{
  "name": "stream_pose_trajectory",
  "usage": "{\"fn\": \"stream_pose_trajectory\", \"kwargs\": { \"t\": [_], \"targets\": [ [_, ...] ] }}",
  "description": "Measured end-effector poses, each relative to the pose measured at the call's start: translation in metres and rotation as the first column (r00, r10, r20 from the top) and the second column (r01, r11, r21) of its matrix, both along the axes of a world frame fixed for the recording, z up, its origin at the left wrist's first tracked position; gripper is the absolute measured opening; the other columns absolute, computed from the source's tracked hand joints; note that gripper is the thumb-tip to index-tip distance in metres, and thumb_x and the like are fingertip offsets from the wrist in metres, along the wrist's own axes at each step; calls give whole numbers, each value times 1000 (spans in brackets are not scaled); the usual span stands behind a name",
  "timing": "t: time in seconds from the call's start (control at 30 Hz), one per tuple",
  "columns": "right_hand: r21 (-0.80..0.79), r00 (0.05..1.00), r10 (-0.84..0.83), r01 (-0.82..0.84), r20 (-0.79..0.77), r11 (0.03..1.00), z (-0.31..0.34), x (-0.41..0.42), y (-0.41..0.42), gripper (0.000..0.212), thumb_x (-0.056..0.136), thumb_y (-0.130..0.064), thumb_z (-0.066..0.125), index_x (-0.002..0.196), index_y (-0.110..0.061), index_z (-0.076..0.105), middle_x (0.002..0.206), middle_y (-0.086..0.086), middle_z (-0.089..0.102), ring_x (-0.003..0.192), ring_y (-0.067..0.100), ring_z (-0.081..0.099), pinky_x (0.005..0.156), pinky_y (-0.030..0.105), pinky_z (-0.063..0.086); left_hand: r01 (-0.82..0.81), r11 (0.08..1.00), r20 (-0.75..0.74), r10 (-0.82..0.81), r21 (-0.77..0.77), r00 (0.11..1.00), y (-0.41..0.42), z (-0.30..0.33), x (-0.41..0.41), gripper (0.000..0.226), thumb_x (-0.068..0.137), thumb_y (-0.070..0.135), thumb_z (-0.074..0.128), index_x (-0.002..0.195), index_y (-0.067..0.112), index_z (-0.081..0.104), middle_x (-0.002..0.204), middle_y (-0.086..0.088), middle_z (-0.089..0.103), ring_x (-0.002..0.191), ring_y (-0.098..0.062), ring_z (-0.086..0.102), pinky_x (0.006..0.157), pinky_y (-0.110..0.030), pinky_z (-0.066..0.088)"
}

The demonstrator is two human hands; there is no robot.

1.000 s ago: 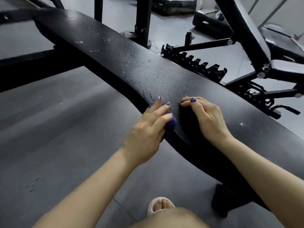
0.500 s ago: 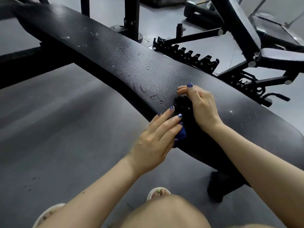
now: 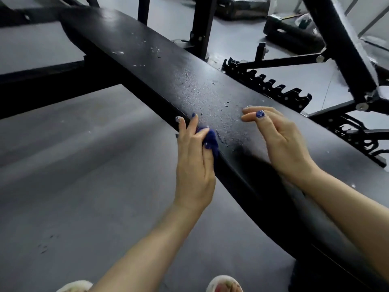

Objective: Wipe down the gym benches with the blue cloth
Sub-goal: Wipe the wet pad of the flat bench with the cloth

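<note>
L hand [image 3: 194, 163] grips blue cloth [image 3: 210, 139] at bench [image 3: 147, 51] near edge.

black bench [image 3: 168, 66] pad speckled with droplets [image 3: 189, 81].

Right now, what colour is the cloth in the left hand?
Dark blue cloth, bunched in the left hand; head view shows it.

Floor [image 3: 73, 169]: dark grey matting, smooth, with soft pale reflections; a few small dark scuffs [image 3: 45, 246] near left. Black steel uprights [image 3: 203, 24] stand behind on bolted base plates. Far right: a second black frame with a notched adjuster rack [image 3: 271, 87] and slanted bars. Dark padded equipment [image 3: 292, 31] lies on the floor further back.
</note>
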State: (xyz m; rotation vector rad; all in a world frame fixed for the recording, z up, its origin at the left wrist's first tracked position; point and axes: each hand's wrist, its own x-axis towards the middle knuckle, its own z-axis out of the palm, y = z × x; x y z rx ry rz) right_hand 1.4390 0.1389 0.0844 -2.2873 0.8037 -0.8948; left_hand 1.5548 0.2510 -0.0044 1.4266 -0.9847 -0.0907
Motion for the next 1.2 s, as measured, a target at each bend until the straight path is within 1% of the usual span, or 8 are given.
{"fn": "stream_pose_trajectory", "kwargs": {
  "t": [0.2, 0.4, 0.6, 0.73, 0.83, 1.03, 1.13, 1.2],
  "targets": [
    [-88, 999, 29, -32, -36, 996, -3, 72, -31, 38, 100, -33, 38, 102, -15, 72, 115, -6, 65, 109, 2, 57, 96, 16, 39, 45, 998, -65, -48, -47, 997, 2, -5, -14, 37, 99, 21, 41, 133, 7, 46, 160, -7, 18, 150, -21, -1, 121, -44, 10],
    [85, 995, -91, 87, 51, 993, -15, 73, -39, 32, 99, -28, 43, 92, -19, 73, 107, -9, 70, 105, 1, 61, 101, 28, 43, -143, 990, -268, 141, 11, 953, -31, 9, 48, 30, 100, 22, 42, 126, 12, 51, 160, -4, 20, 150, -16, 4, 119, -42, 14],
    [176, 975, -173, 148, 138, 973, -15, 77, -42, 32, 90, -33, 43, 80, -25, 73, 101, -9, 73, 104, 5, 63, 100, 38, 45, 70, 997, 166, -75, 37, 983, -8, 9, 32, 19, 99, 10, 45, 111, 4, 58, 152, -11, 36, 150, -26, 6, 116, -54, 16],
    [192, 972, -179, 148, 151, 970, -16, 76, -45, 36, 83, -42, 42, 76, -26, 73, 99, -7, 73, 102, 8, 64, 99, 44, 45, 219, 973, 552, -225, 78, 803, 15, 6, 16, 21, 92, 5, 54, 109, 1, 65, 146, -11, 45, 146, -31, 23, 116, -52, 22],
    [209, 967, -191, 155, 168, 966, -16, 75, -46, 35, 86, -39, 44, 75, -25, 73, 97, -7, 74, 99, 7, 64, 99, 43, 45, 263, 961, 637, -253, 82, 728, 14, 11, 18, 20, 97, 11, 52, 108, 5, 68, 144, -8, 49, 144, -29, 29, 116, -47, 25],
    [197, 964, -234, 208, 122, 958, -8, 75, -36, 33, 92, -33, 45, 83, -19, 74, 94, -9, 69, 92, 5, 58, 88, 21, 43, 152, 968, 290, -206, 199, 935, -8, 22, 71, 36, 100, 28, 36, 117, 8, 61, 146, -8, 45, 147, -28, 19, 120, -48, 12],
    [164, 969, -239, 226, 62, 960, -3, 74, -29, 33, 99, -25, 47, 88, -12, 74, 94, -6, 66, 92, 6, 56, 77, 6, 35, 160, 954, 180, -209, 253, 961, -9, 28, 77, 35, 101, 28, 37, 120, 9, 60, 149, -8, 42, 149, -29, 9, 120, -50, 9],
    [150, 973, -228, 220, 39, 964, 0, 74, -25, 34, 100, -25, 47, 87, -10, 74, 95, -1, 68, 92, 11, 58, 76, 10, 37, 183, 935, 184, -246, 303, 952, -6, 32, 74, 36, 100, 26, 37, 123, 8, 58, 152, -10, 36, 149, -31, 3, 120, -52, 8]
  ]
}}
